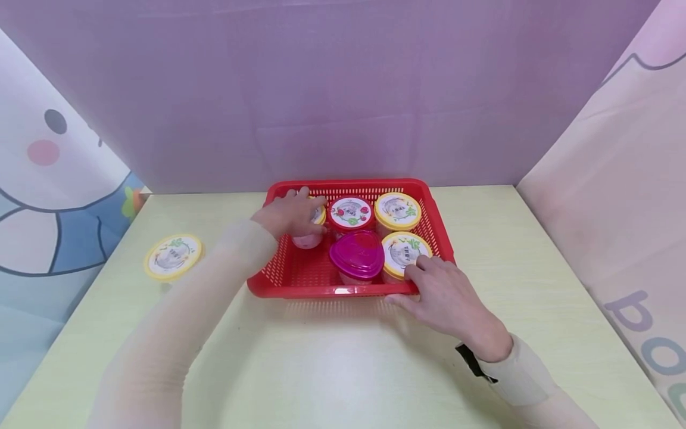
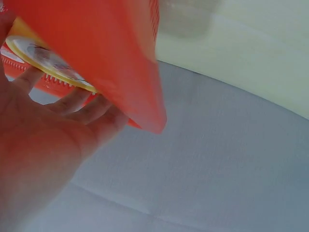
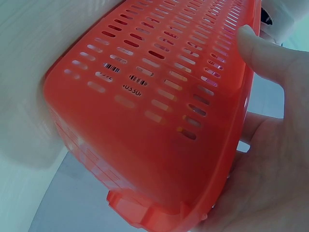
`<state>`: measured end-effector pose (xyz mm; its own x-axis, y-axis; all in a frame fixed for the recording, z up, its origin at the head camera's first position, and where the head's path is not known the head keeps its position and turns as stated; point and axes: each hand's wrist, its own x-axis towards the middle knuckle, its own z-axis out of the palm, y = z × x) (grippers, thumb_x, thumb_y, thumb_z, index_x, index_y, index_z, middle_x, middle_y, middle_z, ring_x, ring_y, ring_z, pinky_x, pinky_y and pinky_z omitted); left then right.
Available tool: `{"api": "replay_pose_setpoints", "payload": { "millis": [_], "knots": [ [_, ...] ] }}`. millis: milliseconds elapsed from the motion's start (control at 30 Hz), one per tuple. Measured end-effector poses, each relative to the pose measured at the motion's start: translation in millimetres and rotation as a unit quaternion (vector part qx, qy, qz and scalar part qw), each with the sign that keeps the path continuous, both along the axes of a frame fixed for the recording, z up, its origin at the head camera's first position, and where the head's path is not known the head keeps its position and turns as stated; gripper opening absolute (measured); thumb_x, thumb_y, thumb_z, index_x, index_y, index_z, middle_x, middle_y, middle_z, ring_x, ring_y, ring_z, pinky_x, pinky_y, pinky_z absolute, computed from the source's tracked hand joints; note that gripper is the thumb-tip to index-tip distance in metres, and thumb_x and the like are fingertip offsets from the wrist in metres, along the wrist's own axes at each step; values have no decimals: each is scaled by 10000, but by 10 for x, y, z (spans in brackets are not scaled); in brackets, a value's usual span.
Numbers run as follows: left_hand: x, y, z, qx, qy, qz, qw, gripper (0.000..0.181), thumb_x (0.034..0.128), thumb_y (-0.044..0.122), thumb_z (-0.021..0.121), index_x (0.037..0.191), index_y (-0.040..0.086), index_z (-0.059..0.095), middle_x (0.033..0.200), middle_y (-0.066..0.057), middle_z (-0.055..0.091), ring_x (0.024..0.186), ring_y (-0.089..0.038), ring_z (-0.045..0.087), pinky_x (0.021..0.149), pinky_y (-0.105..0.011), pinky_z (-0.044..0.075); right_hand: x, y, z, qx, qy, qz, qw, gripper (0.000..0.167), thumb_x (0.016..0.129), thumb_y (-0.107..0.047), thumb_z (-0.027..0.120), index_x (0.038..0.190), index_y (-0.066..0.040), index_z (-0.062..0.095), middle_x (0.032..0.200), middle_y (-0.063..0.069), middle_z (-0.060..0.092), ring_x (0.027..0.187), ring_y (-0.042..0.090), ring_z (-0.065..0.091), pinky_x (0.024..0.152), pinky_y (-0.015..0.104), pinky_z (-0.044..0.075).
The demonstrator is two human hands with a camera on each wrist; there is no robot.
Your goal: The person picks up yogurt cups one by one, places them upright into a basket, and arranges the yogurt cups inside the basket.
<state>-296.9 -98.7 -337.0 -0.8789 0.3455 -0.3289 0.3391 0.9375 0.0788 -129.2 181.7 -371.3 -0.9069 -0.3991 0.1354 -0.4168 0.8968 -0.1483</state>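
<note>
A red plastic basket (image 1: 316, 291) holds several lidded plastic cups. My left hand (image 1: 292, 214) reaches over its back left corner and grips a yellow-lidded cup (image 1: 308, 241), covering much of the lid. In the left wrist view the fingers lie along the rim of that lid (image 2: 53, 63), partly behind the basket wall. At the front right, my right hand (image 1: 445, 292) holds the basket's rim, thumb outside and fingers over the edge. Those fingers are next to a yellow-lidded cup (image 1: 403, 253); the right wrist view hides whether they touch it.
Also in the basket are a red-lidded cup (image 1: 351, 213), a magenta-lidded cup (image 1: 358, 255) and another yellow-lidded cup (image 1: 398, 211). One yellow-lidded cup (image 1: 173, 256) stands on the pale table (image 1: 321, 369), left of the basket. A purple cloth (image 1: 343, 95) hangs behind.
</note>
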Motion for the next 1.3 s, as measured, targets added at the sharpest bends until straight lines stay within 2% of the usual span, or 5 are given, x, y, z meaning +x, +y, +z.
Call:
{"api": "replay_pose_setpoints", "payload": {
  "millis": [133,400,633,867,1300],
  "knots": [
    [8,-9,-10,-92,32,-55,9999,959,827,492,782,1614,307,267,1554,-167,305,1398,-380,319,1008,-580,482,4,3,5,-9,-15,-5,10000,503,801,-514,815,1020,-75,700,936,46,619,830,196,558,740,430,534],
    [43,-47,-14,206,203,29,9996,1027,781,548,799,1619,311,256,1501,-134,349,1393,-358,327,1032,-589,459,6,0,2,-9,-8,13,10000,500,801,-528,811,1001,-84,698,908,28,601,798,178,536,707,400,514],
    [49,-79,14,258,663,-232,9972,978,871,708,565,1643,273,151,1678,-186,86,1522,-435,90,1182,-658,149,7,0,2,1,-6,9,10000,503,801,-524,813,1012,-82,700,919,32,603,808,181,538,712,403,516],
    [47,-110,50,429,695,-116,9966,952,912,748,431,1645,290,31,1697,-164,-59,1538,-431,-73,1182,-662,-37,5,1,4,-17,-57,-36,10000,519,795,-521,819,1034,-76,701,968,56,628,862,204,566,763,443,540],
    [152,-350,141,600,722,20,9956,959,913,718,470,1644,284,27,1699,-156,-59,1539,-429,-74,1189,-645,-41,3,5,3,-19,-47,-30,10000,535,796,-530,813,1049,-73,699,941,40,614,830,184,552,734,417,531]
  ]
}}
